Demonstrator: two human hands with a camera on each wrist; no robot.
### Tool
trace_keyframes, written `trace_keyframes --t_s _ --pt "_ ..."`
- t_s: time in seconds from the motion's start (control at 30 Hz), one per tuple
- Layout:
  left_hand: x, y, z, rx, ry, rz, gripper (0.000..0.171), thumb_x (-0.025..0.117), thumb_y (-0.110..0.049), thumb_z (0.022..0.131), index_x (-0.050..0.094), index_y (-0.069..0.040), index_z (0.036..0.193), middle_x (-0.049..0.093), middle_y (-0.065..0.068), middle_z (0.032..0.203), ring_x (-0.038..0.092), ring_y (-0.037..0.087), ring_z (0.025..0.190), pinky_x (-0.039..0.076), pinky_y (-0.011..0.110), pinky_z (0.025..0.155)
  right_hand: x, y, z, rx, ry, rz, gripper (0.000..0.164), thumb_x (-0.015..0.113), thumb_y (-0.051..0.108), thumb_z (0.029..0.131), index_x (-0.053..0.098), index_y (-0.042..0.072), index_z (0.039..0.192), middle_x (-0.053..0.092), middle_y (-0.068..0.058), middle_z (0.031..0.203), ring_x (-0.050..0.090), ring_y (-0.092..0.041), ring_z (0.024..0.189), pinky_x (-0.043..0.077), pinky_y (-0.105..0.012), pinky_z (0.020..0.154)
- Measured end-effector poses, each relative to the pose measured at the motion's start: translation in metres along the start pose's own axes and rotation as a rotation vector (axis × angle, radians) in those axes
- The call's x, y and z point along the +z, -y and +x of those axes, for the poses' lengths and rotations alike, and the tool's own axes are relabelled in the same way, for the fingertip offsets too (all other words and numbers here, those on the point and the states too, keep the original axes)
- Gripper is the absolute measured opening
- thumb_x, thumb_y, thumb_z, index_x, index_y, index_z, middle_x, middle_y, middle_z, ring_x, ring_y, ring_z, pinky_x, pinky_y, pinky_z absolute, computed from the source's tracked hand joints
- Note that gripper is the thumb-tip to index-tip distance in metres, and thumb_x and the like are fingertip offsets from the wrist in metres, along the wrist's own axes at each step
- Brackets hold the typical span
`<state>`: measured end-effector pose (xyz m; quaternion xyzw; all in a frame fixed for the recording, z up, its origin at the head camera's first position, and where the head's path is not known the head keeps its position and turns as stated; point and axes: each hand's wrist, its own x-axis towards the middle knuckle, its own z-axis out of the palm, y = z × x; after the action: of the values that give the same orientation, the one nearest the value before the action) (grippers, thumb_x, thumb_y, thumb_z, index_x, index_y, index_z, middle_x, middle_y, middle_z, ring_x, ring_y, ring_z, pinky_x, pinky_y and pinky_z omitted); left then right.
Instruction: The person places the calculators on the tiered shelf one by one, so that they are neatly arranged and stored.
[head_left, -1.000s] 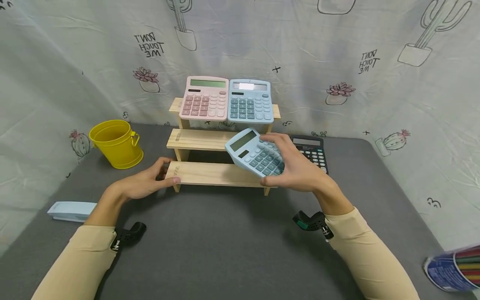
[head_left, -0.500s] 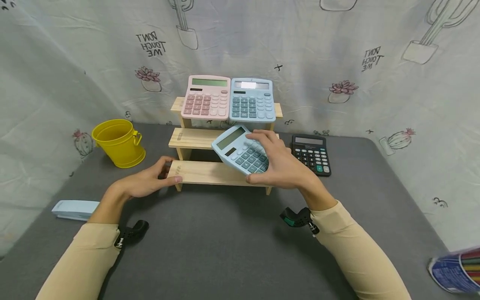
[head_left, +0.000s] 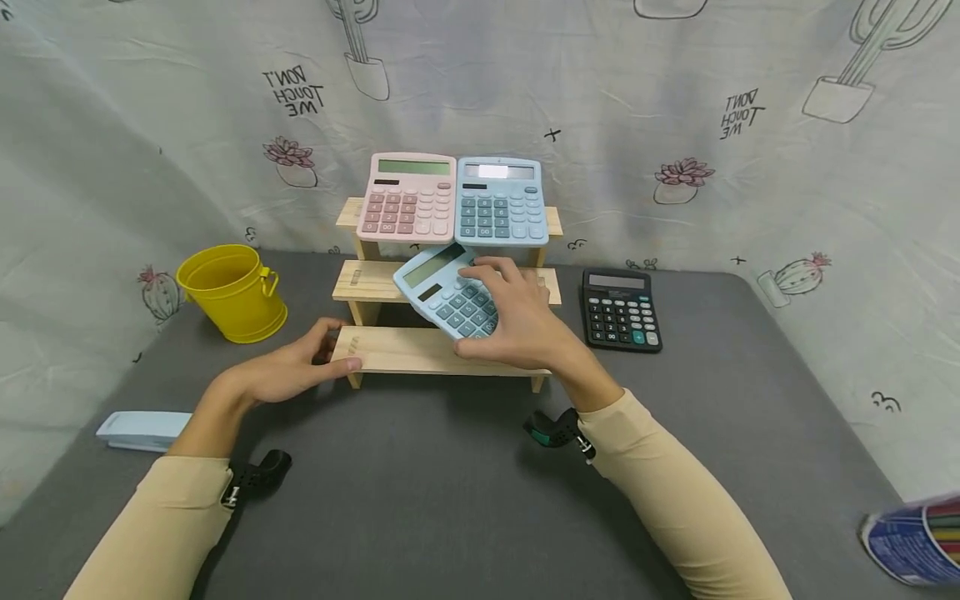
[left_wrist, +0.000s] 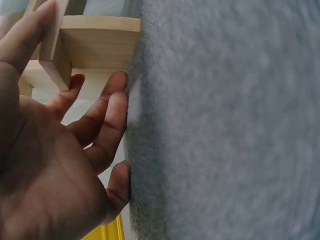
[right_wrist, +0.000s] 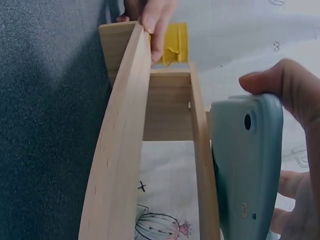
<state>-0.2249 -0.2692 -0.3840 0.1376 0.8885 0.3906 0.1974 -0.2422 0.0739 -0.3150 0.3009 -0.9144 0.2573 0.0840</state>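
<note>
A light-blue calculator (head_left: 453,292) hangs tilted over the middle step of a three-step wooden stand (head_left: 435,350). My right hand (head_left: 517,321) grips it across its width, thumb on the near edge and fingers on the far one. In the right wrist view the calculator's side (right_wrist: 247,165) stands close beside a step board. My left hand (head_left: 288,367) holds the left end of the lowest step; the left wrist view shows thumb and index finger at that board (left_wrist: 57,65), other fingers loosely bent. A pink calculator (head_left: 408,200) and another blue calculator (head_left: 501,204) lean side by side on the top step.
A black calculator (head_left: 621,312) lies on the grey table right of the stand. At the left are a yellow bucket (head_left: 240,300) and a light-blue stapler-like object (head_left: 142,431), partly behind the left forearm. A blue can of colored pencils (head_left: 903,546) is at the right edge.
My right hand has carried the blue calculator leftward along the stand, uncovering the black calculator. My left hand has stayed on the lowest step.
</note>
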Motion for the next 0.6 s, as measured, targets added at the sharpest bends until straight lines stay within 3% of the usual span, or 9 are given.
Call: trace_keyframes --t_s 0.37,0.6 --pt "0.002 0.003 -0.002 0.016 0.010 -0.017 0.061 0.054 -0.047 0.093 0.020 -0.020 0.136 0.045 0.015 0.126 0.049 0.029 0.109 0.040 0.041 0.084 0.016 0.009 0.018 0.093 0.000 -0.024 0.081 0.069 0.059 0.065 0.043 0.029 0.136 0.031 0.000 0.143 0.033 -0.030 0.111 0.026 -0.052 0.088" --pt "-0.002 0.002 -0.001 0.023 0.013 -0.017 0.061 0.054 -0.046 0.094 0.020 -0.020 0.137 0.046 0.016 0.126 0.049 0.029 0.109 0.039 0.042 0.085 0.027 0.018 0.029 0.140 -0.059 -0.052 0.083 0.065 0.068 0.067 0.042 0.031 0.138 0.033 -0.001 0.141 0.033 -0.028 0.107 0.027 -0.048 0.084"
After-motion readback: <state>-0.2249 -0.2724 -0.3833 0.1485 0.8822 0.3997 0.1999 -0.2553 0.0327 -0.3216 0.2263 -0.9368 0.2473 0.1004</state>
